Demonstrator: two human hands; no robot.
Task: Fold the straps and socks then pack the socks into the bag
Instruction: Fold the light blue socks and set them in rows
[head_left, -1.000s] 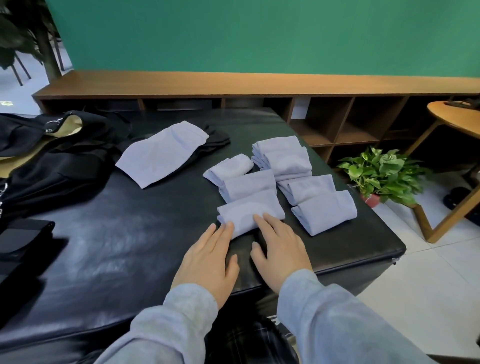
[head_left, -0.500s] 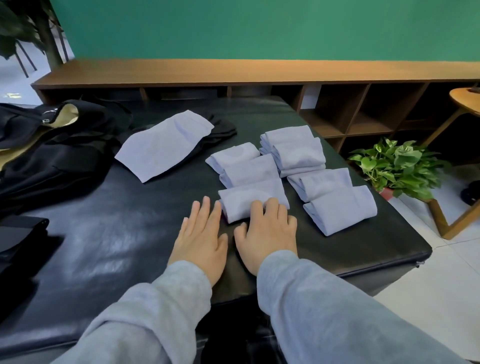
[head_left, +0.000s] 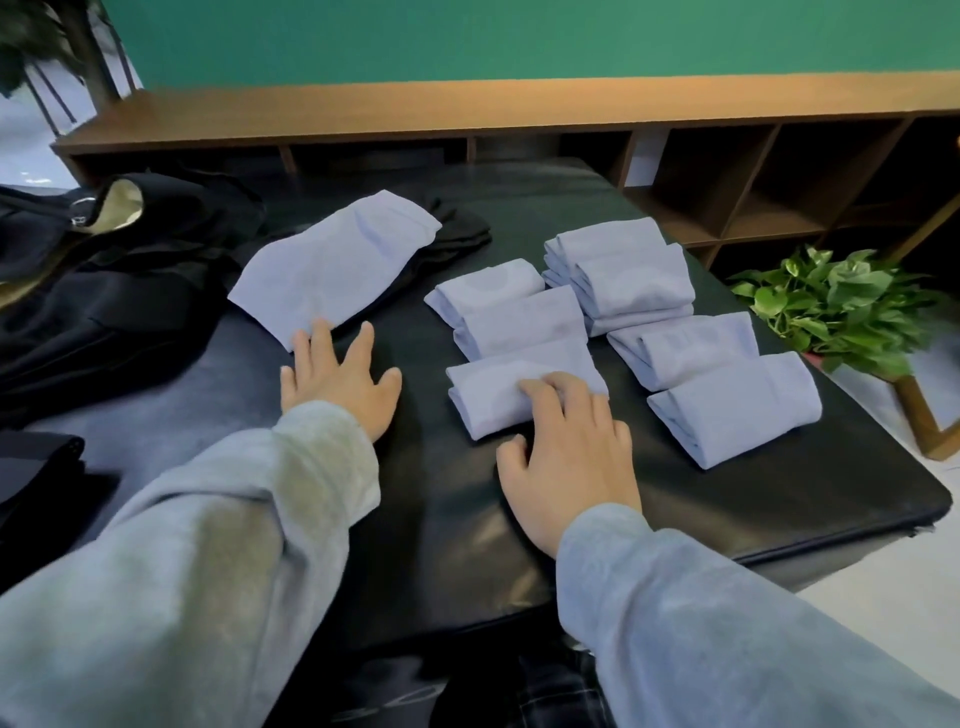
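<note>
Several folded pale blue socks (head_left: 623, 280) lie in two rows on the right half of the black padded table (head_left: 727, 499). My right hand (head_left: 566, 457) rests flat with its fingertips on the nearest folded sock (head_left: 488, 395). An unfolded pale blue sock (head_left: 332, 265) lies flat at the centre left, on top of dark socks (head_left: 457, 228). My left hand (head_left: 337, 379) is spread open, its fingertips touching that sock's near edge. The black bag (head_left: 104, 270) lies open at the far left with a pale lining and a metal ring. A folded black strap (head_left: 36, 467) sits at the left edge.
A low wooden shelf unit (head_left: 727, 192) runs behind the table under a green wall. A potted green plant (head_left: 836, 306) stands on the floor to the right, next to a wooden table leg (head_left: 924, 421).
My left hand moved away from the nearest folded sock, left and forward to the unfolded sock's edge. My right hand stayed on the nearest folded sock. The view tilted closer.
</note>
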